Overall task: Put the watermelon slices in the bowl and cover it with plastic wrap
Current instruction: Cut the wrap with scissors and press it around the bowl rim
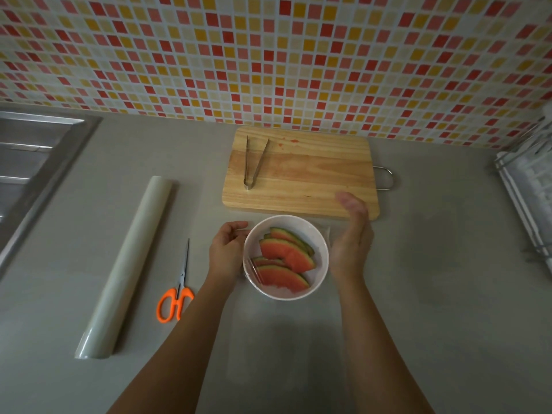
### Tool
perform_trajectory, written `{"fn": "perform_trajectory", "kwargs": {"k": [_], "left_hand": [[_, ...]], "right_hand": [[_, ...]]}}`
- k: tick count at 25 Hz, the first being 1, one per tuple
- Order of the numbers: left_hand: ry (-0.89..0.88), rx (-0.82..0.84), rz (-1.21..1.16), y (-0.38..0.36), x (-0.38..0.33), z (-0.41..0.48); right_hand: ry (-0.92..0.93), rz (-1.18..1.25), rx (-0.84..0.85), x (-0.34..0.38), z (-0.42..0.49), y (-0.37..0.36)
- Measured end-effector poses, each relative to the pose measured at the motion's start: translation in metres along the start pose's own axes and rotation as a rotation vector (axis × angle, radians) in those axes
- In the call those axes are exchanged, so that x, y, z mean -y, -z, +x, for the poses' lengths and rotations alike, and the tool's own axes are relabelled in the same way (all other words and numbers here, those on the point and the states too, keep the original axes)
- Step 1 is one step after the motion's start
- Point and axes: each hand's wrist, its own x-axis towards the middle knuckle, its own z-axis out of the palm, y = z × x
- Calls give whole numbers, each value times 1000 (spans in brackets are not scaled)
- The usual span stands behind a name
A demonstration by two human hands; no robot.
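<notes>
Two bare hands framed a round white bowl on the grey worktop. Beyond the bowl and both grips lay the rectangular pale wooden cutting board, red juice stains near its far edge, with slim metal tongs resting on its left part. Well to the left of the left grip lay the long roll of clear plastic wrap, and between that roll and the left forearm sat orange-handled scissors. A sheet of clear film stretched over the bowl, wrinkled at its near-left rim and trailing onto the worktop. Inside, between the two grips, lay several red watermelon slices with green rinds. The left hand curled against the bowl's left side, fingers pinching the film there. The right hand stood edge-on just beside the bowl's right side, fingers spread straight, holding nothing.
</notes>
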Motion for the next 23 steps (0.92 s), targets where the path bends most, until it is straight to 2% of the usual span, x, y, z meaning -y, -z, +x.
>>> {"fn": "perform_trajectory", "kwargs": {"k": [2, 4, 5, 8, 14, 18, 21, 23], "left_hand": [[-7, 1, 3, 1, 1, 0], [-4, -10, -10, -1, 2, -1], [-2, -22, -11, -2, 2, -2], [5, -73, 45, -5, 2, -2], [-36, -88, 222, 0, -1, -5], [57, 90, 286, 7, -9, -2], [-90, 85, 461, 8, -11, -7], [-112, 90, 415, 7, -10, -9]], "right_hand": [[-66, -94, 281, -14, -3, 7], [-308, -81, 470, -26, -7, 8], [-420, -27, 510, -29, -10, 5], [-575, -55, 460, -28, -16, -3], [-466, -395, 183, -23, -16, 3], [-635, -410, 395, -26, -5, 18], [-740, -226, 364, -31, -2, 20], [-754, -177, 368, -35, 0, 20]]}}
